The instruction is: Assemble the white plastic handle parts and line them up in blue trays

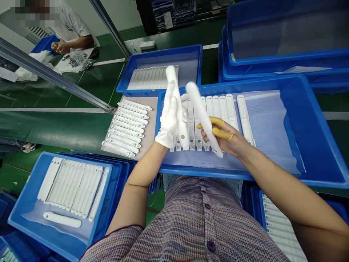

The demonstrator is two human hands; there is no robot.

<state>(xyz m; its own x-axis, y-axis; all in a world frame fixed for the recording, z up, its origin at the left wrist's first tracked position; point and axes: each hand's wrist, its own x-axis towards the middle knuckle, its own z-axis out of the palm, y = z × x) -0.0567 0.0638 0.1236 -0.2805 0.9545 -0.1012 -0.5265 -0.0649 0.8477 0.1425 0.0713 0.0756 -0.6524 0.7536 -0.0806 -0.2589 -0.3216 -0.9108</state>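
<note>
My left hand (169,118), in a white glove, is closed around a long white plastic piece (183,131) held with its rounded end up. Bare but for yellow finger covers, my right hand (229,138) pinches a second long white plastic piece (201,111), tilted with its top towards the left. Both pieces are above a big blue tray (316,120), where a row of similar pieces (216,105) lies side by side. One more piece (245,118) lies a little apart to the right of that row. My hands hide part of the row.
Left of the tray, several white pieces (127,127) lie on a tan sheet (151,125). Blue trays with more pieces stand behind (195,67) and at lower left (29,222). Stacked blue bins (272,60) rise at back right. A co-worker (75,29) sits beyond a metal post (54,71).
</note>
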